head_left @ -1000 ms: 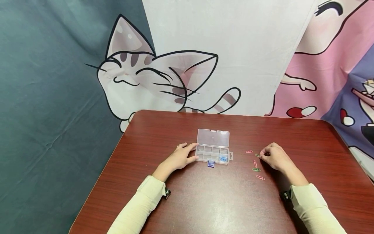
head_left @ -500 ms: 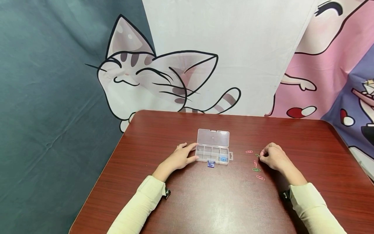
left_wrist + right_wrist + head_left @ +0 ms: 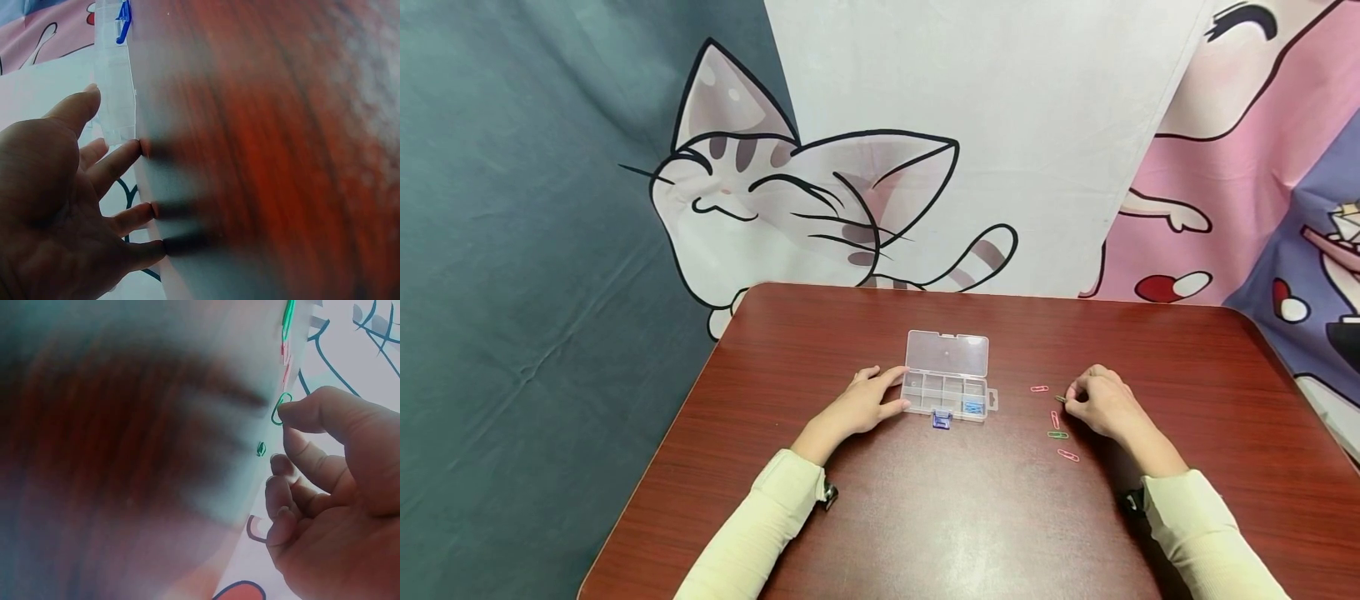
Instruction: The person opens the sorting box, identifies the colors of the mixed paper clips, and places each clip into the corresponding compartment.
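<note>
Right hand [image 3: 1101, 406], right of frame centre, pinches a green paper clip [image 3: 280, 408] at the tabletop (other clips lie just beside). Left hand [image 3: 859, 404], fingers straight, rests against the open clear compartment box [image 3: 947, 393], centre.

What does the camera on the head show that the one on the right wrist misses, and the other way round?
Only the head view shows the clear box with its lid open, the left hand against it, and the cat backdrop. Only the right wrist view shows close up how a fingertip of the right hand touches a green clip on the table. Both show that hand, green and pink clips, and the table.
</note>
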A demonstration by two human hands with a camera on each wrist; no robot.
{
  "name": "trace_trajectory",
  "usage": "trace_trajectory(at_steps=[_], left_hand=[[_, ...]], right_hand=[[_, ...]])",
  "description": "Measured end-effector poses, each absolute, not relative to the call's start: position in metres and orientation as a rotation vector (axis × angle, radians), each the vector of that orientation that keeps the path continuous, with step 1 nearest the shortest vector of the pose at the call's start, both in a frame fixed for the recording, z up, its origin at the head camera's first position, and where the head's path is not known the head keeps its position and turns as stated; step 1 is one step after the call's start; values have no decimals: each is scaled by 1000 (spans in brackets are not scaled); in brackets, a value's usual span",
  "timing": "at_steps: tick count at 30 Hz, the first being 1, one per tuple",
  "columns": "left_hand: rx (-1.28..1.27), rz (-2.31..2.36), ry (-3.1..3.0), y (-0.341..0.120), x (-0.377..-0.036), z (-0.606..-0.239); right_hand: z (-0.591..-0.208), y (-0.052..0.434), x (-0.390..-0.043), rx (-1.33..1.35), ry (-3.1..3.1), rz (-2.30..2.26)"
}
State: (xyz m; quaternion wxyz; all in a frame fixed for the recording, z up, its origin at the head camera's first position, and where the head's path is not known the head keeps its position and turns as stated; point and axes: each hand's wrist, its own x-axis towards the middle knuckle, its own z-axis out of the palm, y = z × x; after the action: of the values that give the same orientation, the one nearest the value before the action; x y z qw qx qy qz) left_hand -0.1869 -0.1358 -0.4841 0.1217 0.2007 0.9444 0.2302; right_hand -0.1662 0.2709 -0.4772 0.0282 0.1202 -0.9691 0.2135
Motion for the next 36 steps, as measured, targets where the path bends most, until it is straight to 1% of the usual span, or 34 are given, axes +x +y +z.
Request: trace_trajectory(at_steps=[15, 36], left_hand=[[565, 673, 2746, -136, -188, -485], [563, 682, 2747, -135, -186, -485]], right_hand=[[-466, 265, -161, 377, -2957, 789], [-464, 248, -160, 422, -2921, 813]])
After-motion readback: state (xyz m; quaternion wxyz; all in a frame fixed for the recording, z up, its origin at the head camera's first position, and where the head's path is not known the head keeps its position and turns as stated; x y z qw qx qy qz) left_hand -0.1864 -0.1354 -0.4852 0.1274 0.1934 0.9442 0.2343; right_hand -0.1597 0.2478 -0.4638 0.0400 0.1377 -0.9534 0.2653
